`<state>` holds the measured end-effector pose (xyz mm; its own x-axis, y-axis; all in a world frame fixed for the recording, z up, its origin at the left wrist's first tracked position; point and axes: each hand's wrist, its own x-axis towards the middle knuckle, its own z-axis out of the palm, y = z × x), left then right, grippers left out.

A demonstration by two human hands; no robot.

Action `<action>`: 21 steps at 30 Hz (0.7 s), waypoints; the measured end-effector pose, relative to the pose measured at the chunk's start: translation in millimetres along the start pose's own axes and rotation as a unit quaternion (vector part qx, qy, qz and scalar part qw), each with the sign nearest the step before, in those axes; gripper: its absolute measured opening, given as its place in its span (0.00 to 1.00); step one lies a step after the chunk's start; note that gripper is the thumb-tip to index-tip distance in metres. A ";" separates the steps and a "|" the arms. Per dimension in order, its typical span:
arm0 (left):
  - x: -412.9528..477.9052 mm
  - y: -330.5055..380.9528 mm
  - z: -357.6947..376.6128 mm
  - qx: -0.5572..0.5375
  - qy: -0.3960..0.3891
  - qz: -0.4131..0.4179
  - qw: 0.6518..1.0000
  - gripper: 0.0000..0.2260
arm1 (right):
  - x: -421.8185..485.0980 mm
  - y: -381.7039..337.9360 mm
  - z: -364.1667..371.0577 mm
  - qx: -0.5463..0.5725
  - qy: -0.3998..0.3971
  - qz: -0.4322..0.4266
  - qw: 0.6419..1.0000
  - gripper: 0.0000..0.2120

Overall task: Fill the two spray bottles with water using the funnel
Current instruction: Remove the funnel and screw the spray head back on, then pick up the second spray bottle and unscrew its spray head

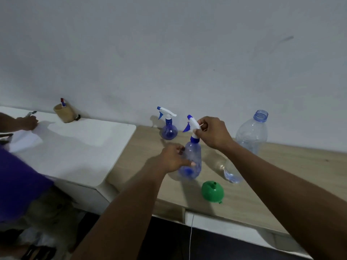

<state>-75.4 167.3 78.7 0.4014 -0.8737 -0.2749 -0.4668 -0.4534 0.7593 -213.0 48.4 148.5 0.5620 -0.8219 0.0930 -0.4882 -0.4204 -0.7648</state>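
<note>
Near spray bottle (pixel 193 152), clear blue-tinted plastic, pear-shaped, stands mid-way along the light wooden table (pixel 135 158), top leaning slightly left. Its white-and-blue trigger head (pixel 191 123) sits on the neck. We can't tell if the collar is tight. Left hand (pixel 173 158) grips the body from the left, fingers wrapped round it. Right hand (pixel 213 132) holds the trigger head from the right, fingers curled on it.

We see the 2nd spray bottle (pixel 168 128), same colours and rounder, upright at the wall behind the 1st. Its head is on and it is clear of both hands. Green plastic funnel (pixel 212 192) sits mouth-down, spout up, near the table's front edge, close to the held bottle but not touching it.

Large clear plastic bottle (pixel 252 134), uncapped, stands at the wall to the right. 1 more clear bottle (pixel 231 173) lies on its side behind the funnel, partly hidden by the right forearm.

White desk (pixel 78 147) butts the table's left end. On it are a tan cup (pixel 63 114) with markers and a paper sheet (pixel 24 141) under another person's hand (pixel 28 122), which holds a pen. White cable (pixel 191 233) hangs below the table front.
</note>
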 end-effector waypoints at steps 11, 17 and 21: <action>111.3 28.6 6.0 0.059 0.022 0.074 0.995 0.22 | 92.0 17.2 11.8 0.013 0.134 0.021 0.991 0.06; 151.3 11.5 12.6 -0.015 -0.043 0.069 0.997 0.26 | 121.1 50.3 26.2 0.049 0.155 0.067 0.984 0.10; 172.0 0.6 19.4 -0.006 -0.051 0.050 0.997 0.28 | 133.0 65.9 39.8 0.039 0.147 0.085 0.985 0.08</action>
<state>-21.9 13.4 20.4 0.2714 -0.9278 -0.2561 -0.4901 -0.3623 0.7928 -143.9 -73.3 85.1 0.2526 -0.9586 0.1312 -0.5001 -0.2454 -0.8304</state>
